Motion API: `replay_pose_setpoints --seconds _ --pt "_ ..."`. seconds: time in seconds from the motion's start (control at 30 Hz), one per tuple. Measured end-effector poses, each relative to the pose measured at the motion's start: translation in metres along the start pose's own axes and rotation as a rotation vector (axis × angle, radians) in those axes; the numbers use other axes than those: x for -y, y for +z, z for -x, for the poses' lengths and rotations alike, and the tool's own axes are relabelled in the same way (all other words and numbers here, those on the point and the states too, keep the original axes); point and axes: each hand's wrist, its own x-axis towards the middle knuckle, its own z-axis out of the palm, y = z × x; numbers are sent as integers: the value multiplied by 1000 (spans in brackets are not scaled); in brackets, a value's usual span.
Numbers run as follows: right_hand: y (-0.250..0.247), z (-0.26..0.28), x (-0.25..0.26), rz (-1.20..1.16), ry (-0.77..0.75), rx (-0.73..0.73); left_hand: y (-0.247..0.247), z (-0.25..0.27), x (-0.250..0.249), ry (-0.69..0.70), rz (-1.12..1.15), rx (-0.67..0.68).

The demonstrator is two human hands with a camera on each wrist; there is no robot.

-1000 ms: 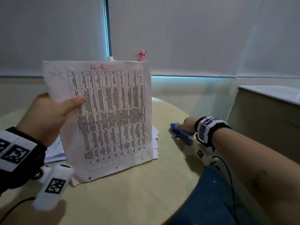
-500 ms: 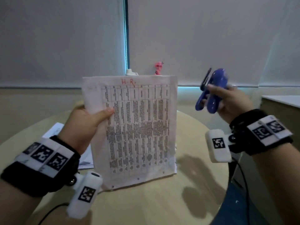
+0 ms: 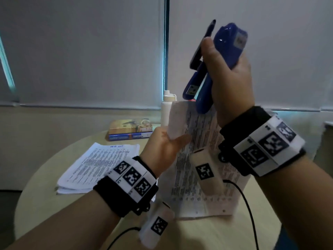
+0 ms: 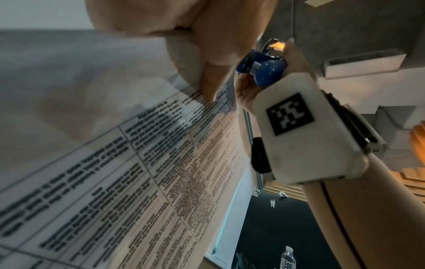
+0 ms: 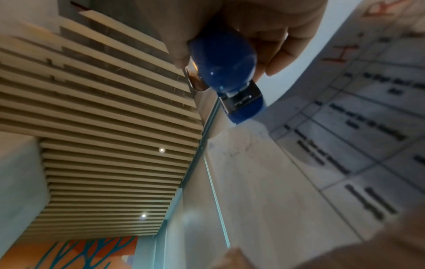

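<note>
Two containers: a white plastic bottle with a capped top [image 3: 166, 112] stands at the table's far side, partly hidden behind the top left corner of the white sheet printed with a ruled grid [image 3: 187, 174]. A clear plastic water bottle [image 4: 288, 257] shows low in the left wrist view. What either bottle holds cannot be told.
Stack: loose white printed papers [image 3: 97, 166] lie flat on the left part of the round pale wooden table [image 3: 41, 201], set in from its curved rim.
Book: a thick paperback with a blue spine [image 3: 130, 131] lies flat behind the stack, near the white bottle.
Left hand [image 3: 162, 150]: thumb in front and fingers behind pinch the sheet's left edge.
Sheet: upright, bottom edge resting on the table.
Stapler: the glossy blue stapler [image 3: 227, 44] points nose down at the sheet's top left corner. Whether paper sits in its mouth I cannot tell.
Right hand [image 3: 232, 83]: fingers wrapped tight round the stapler, above the sheet.
Open room: bare tabletop lies in front of the stack and under both forearms.
Writing: red handwritten "H.R." heads the sheet in the right wrist view. The book's spine partly reads "CHRISTOP". The stack's blue heading and the stapler's grey sticker are too blurred to read.
</note>
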Motion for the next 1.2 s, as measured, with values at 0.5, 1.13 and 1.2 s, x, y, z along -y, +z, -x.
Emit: replay_pose_setpoints --seconds 0.5,1.13,1.2 --pt "19 12 -8 146 -258 128 4 6 -6 100 -45 -1" --pt "-38 -20 -16 -220 -152 -301 -49 24 38 -282 -83 117" --pt "-65 -32 -31 -257 -144 -450 -60 25 43 -285 -114 66"
